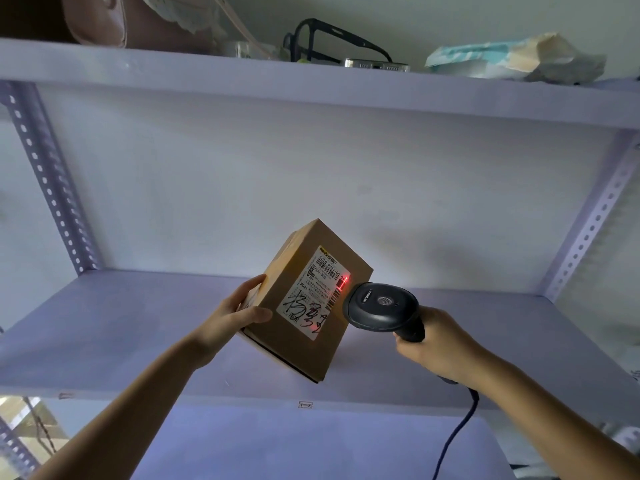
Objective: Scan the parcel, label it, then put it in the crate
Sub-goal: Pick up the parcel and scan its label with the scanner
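Observation:
A brown cardboard parcel [332,341] is held tilted above the middle shelf, its white shipping label [313,292] facing me. My left hand [235,315] grips the parcel's left edge, thumb on the front face. My right hand [436,344] is closed around the handle of a black barcode scanner [381,308], whose head sits right beside the label's right side. Red scanner light falls on the label's barcode near its upper right corner, and a second red spot shows low on the label. No crate is in view.
A pale metal shelf board [138,327] lies under the parcel, with perforated uprights [52,188] at both sides. The scanner's dark cable [457,431] hangs down at the right. The upper shelf [311,81] holds black glasses, a phone, a bag and a crumpled packet.

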